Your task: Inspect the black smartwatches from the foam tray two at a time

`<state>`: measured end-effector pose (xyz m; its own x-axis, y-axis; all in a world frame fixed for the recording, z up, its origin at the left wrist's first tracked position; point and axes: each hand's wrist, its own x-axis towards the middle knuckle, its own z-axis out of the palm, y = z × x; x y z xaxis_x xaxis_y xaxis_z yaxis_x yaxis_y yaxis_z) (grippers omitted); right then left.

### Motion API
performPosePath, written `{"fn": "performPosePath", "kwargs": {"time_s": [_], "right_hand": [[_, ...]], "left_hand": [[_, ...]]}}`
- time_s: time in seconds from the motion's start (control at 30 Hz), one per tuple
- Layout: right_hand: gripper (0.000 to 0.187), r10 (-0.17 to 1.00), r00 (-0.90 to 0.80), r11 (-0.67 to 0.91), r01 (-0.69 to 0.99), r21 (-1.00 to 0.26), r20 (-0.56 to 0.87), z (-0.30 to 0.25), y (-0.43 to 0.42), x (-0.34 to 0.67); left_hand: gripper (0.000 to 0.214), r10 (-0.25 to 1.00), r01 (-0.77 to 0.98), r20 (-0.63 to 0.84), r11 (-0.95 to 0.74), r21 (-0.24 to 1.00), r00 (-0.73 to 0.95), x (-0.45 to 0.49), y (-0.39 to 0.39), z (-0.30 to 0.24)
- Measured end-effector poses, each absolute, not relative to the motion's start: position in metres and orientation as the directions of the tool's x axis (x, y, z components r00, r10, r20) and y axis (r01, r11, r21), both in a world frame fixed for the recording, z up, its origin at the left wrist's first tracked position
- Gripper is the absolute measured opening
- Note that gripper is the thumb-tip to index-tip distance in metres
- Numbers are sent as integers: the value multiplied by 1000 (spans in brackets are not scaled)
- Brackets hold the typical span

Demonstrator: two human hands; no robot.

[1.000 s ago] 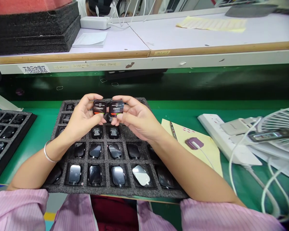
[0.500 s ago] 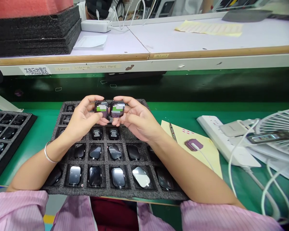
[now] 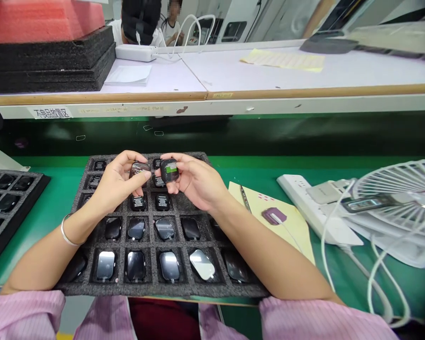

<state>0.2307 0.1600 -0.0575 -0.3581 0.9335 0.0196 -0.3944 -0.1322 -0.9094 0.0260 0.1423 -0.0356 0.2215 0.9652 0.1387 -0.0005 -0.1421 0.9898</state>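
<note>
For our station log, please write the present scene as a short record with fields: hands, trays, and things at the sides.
Left hand: holds one watch, partly hidden by the thumb
Right hand: holds a second watch, green patch on its screen
Main tray: dark foam, under both hands; cells hold more watches, some screens showing text
Left side: another foam tray with dark watch-like units
Right side: yellow sheet under a purple object; white power strip; white fan

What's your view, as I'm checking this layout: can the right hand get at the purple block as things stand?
Probably not: the right hand already holds a watch unit, though the purple block lies exposed on yellow paper.
</note>
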Motion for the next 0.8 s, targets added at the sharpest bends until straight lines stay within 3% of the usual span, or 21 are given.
{"fn": "performPosePath", "kwargs": {"time_s": [0.17, 0.27, 0.37, 0.43, 0.53, 0.6, 0.73, 0.8], "right_hand": [[43, 911, -412, -176, -410, -895, 10, -53, 165, 240], [59, 923, -380, -102, -385, -917, 57, -50, 160, 259], [74, 929, -359, -17, -281, -960, 89, -52, 149, 287], [68, 932, -351, 21, -179, -984, 84, -58, 141, 308], [65, 946, -322, 42, 7, -999, 37, -73, 132, 335], [68, 952, -306, 43, 99, -994, 11, -85, 128, 348], [56, 926, -378, 74, 185, -980, -1, -101, 122, 360], [50, 911, -413, 156, 318, -935, 12, -104, 120, 361]], "left_hand": [[58, 954, -48, 83, -72, 996, 287, 29, 147, -33], [69, 937, -80, 66, -41, 996, 342, 38, 152, -31], [63, 896, -35, 15, 1, 999, 444, 54, 157, -35], [56, 855, 105, -31, -27, 994, 518, 69, 160, -43], [47, 800, 431, -22, -298, 852, 599, 92, 161, -63], [45, 784, 540, 4, -431, 723, 621, 106, 161, -76], [44, 792, 644, 16, -507, 572, 610, 123, 160, -92], [48, 793, 685, -8, -520, 510, 609, 126, 158, -91]]}}
